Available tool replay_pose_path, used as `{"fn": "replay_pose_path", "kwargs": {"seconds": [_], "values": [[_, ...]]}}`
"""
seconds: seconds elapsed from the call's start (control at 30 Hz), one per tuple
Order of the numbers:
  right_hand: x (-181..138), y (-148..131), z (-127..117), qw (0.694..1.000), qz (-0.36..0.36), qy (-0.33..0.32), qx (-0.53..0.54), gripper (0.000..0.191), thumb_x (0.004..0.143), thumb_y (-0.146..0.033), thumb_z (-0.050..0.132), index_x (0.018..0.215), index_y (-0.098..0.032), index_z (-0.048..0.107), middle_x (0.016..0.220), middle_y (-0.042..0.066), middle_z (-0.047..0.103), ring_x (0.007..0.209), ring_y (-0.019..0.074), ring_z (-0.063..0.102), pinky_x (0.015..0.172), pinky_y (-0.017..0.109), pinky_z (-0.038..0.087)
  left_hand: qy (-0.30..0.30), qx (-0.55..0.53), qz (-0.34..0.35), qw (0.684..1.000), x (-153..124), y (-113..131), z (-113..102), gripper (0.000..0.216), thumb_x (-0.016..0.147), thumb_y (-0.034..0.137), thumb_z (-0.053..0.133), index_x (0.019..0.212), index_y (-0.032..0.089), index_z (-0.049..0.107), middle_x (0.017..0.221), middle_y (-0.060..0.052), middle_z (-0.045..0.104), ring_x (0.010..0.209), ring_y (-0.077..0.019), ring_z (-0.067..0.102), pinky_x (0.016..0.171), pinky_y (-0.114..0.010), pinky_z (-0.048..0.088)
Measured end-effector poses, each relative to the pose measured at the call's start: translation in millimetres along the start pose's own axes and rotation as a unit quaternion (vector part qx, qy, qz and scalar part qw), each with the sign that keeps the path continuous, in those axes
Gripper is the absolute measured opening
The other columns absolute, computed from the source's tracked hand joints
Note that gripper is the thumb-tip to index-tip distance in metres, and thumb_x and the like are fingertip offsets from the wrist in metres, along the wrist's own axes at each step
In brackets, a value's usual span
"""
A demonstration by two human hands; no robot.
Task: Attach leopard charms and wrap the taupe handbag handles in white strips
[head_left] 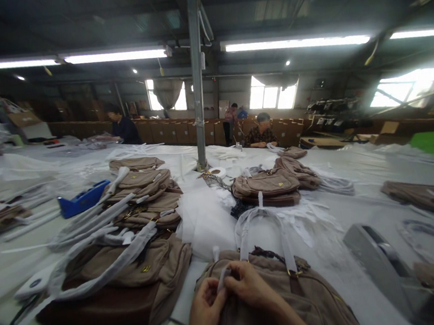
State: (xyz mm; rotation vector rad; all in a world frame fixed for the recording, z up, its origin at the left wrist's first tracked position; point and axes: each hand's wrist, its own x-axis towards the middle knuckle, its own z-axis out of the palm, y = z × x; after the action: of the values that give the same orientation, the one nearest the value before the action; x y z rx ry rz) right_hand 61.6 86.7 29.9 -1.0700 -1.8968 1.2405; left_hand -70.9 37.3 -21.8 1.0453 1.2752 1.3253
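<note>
A tan fabric bag (297, 300) lies in front of me at the table's near edge, its handles (262, 225) wrapped in white paper. My left hand (203, 306) and my right hand (250, 285) meet at the bag's top. Both pinch a small white-wrapped tab (223, 277) between thumb and fingers.
A heap of tan bags (131, 236) with white-wrapped straps fills the left. More bags (267, 185) sit behind white paper sheets (203, 217). A blue tape dispenser (82, 198) lies far left, a grey one (380, 264) at right. A steel post (196, 86) stands mid-table. People sit beyond.
</note>
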Motion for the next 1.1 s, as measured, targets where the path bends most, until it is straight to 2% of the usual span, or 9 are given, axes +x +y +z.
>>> {"fn": "replay_pose_path", "kwargs": {"seconds": [0.17, 0.4, 0.63, 0.77, 0.9, 1.0, 1.07, 1.1], "values": [[-3, -1, -3, 0.999, -0.016, -0.012, 0.034, 0.014, 0.072, -0.013, 0.049, 0.075, -0.015, 0.063, 0.065, -0.003, 0.056, 0.059, 0.0093, 0.046, 0.053, 0.018, 0.033, -0.001, -0.024, -0.014, 1.000, 0, 1, 1, 0.032, 0.067, 0.046, 0.067, 0.074, 0.016, 0.063, 0.063, 0.000, 0.060, 0.056, -0.0141, 0.054, 0.046, -0.021, 0.038], [-3, -6, -3, 1.000, -0.026, 0.004, 0.015, 0.013, 0.073, -0.014, 0.050, 0.072, -0.015, 0.063, 0.064, -0.004, 0.056, 0.060, 0.0092, 0.046, 0.053, 0.018, 0.032, 0.023, -0.001, 0.004, 1.000, -7, 14, 6, 0.032, 0.070, 0.048, 0.063, 0.077, 0.018, 0.065, 0.068, -0.002, 0.065, 0.066, -0.0195, 0.060, 0.058, -0.026, 0.047], [0, 0, 3, 0.999, 0.014, 0.045, -0.007, 0.014, 0.070, -0.015, 0.050, 0.069, -0.014, 0.063, 0.059, -0.004, 0.055, 0.054, 0.0090, 0.043, 0.050, 0.019, 0.031, 0.035, -0.031, 0.013, 0.999, -5, -3, 9, 0.026, 0.075, 0.042, 0.061, 0.086, 0.019, 0.065, 0.088, -0.004, 0.070, 0.087, -0.0220, 0.064, 0.077, -0.029, 0.050], [1, 3, 5, 0.998, 0.028, 0.056, -0.001, 0.013, 0.068, -0.014, 0.049, 0.065, -0.013, 0.062, 0.057, -0.004, 0.053, 0.053, 0.0088, 0.043, 0.050, 0.019, 0.031, 0.044, -0.046, 0.008, 0.998, -4, -8, 9, 0.024, 0.074, 0.040, 0.063, 0.086, 0.018, 0.063, 0.090, -0.005, 0.069, 0.087, -0.0213, 0.064, 0.077, -0.028, 0.050], [2, 5, 6, 0.997, 0.056, 0.042, 0.030, 0.013, 0.068, -0.015, 0.048, 0.063, -0.014, 0.060, 0.054, -0.004, 0.053, 0.049, 0.0078, 0.044, 0.045, 0.018, 0.031, 0.078, -0.027, 0.010, 0.997, -4, -9, 10, 0.023, 0.074, 0.040, 0.064, 0.084, 0.019, 0.062, 0.085, -0.005, 0.069, 0.083, -0.0218, 0.065, 0.073, -0.028, 0.051], [4, 12, 8, 0.993, 0.099, 0.026, 0.064, 0.013, 0.067, -0.018, 0.046, 0.063, -0.014, 0.058, 0.051, -0.003, 0.054, 0.040, 0.0073, 0.043, 0.037, 0.017, 0.030, 0.097, 0.082, 0.055, 0.990, -8, -10, 10, 0.019, 0.078, 0.038, 0.059, 0.084, 0.022, 0.066, 0.083, -0.004, 0.070, 0.080, -0.0219, 0.065, 0.071, -0.028, 0.052], [5, 17, 10, 0.987, 0.133, 0.024, 0.089, 0.013, 0.067, -0.021, 0.045, 0.060, -0.015, 0.055, 0.047, -0.003, 0.052, 0.034, 0.0069, 0.040, 0.033, 0.017, 0.030, 0.082, 0.192, 0.138, 0.968, -11, -16, 9, 0.019, 0.083, 0.032, 0.052, 0.090, 0.024, 0.068, 0.087, -0.004, 0.070, 0.083, -0.0209, 0.065, 0.074, -0.028, 0.052], [6, 20, 10, 0.984, 0.147, 0.027, 0.100, 0.014, 0.067, -0.022, 0.045, 0.058, -0.015, 0.053, 0.046, -0.003, 0.051, 0.033, 0.0066, 0.039, 0.032, 0.016, 0.030, 0.073, 0.244, 0.200, 0.946, -12, -21, 8, 0.022, 0.085, 0.028, 0.049, 0.096, 0.025, 0.067, 0.089, -0.005, 0.070, 0.084, -0.0202, 0.065, 0.075, -0.027, 0.052]]}}
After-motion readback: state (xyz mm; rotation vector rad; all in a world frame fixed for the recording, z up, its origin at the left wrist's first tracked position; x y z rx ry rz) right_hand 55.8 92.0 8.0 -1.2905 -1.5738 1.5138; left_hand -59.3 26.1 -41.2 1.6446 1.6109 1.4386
